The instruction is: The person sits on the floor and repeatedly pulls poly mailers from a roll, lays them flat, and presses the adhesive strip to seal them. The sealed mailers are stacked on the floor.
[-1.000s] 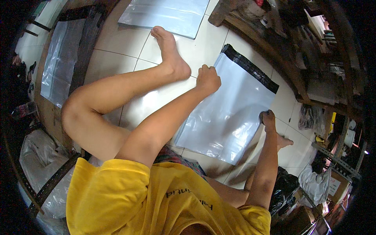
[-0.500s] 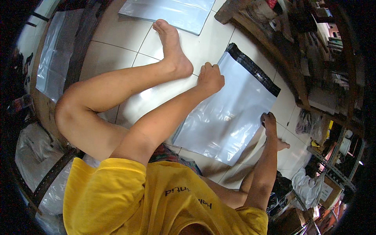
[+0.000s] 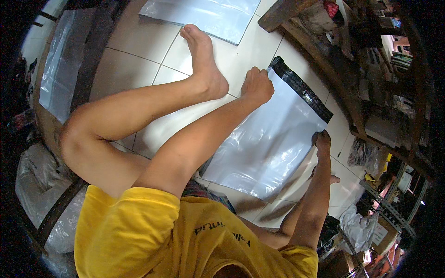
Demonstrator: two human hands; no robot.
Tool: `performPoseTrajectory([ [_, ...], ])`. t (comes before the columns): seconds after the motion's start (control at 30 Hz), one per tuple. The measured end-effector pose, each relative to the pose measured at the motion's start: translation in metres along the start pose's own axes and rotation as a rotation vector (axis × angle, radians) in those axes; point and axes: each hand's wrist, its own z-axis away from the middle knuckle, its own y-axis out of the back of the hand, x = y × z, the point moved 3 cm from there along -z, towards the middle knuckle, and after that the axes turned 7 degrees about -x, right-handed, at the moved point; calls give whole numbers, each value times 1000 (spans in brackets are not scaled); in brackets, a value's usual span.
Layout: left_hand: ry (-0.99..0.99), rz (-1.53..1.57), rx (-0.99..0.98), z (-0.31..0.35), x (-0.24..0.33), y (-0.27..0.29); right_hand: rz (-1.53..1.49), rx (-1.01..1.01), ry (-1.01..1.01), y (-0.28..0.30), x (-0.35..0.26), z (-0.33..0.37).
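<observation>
On the tiled floor before me lies a large glossy white-grey plastic bag (image 3: pixel 264 148) with a crinkled black band along its far end; the thicker left edge suggests several sheets stacked. My left hand (image 3: pixel 258 85) has its fingers curled at the bag's left edge, just below the corner of the black band. At the right edge, a little below the band's other end, my right hand (image 3: pixel 323 139) pinches the plastic, its fingertips in shadow. The bag lies flat, with soft creases and bright reflections.
Another pile of white-grey plastic bags (image 3: pixel 204 17) lies ahead, beside my left foot (image 3: pixel 201 60). More plastic sheets (image 3: pixel 67 65) lie at the far left. A wooden bench frame (image 3: pixel 320 65) runs along the right, with a metal rack (image 3: pixel 389 204) and a cardboard box (image 3: pixel 384 234) nearer.
My left hand has slid forward along the bag's left edge, closer to the black band. My right hand has shifted slightly farther along the right edge. The bag remains on the floor.
</observation>
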Motion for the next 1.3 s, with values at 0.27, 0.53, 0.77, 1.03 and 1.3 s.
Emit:
performPoseTrajectory([
  [0.27,-54,-23,70,-5,-6,-11,33,-51,70,3,0,-1],
  [0.53,-53,-98,154,-11,-3,-15,136,134,-6,-8,-26,4],
  [0.77,-18,-172,84,-13,4,-21,96,3,92,3,-4,-9],
  [1.03,57,-87,-34,-12,8,-15,28,76,32,2,0,-10],
  [1.3,-13,-30,10,6,-19,-7,99,-121,14,38,38,3],
])
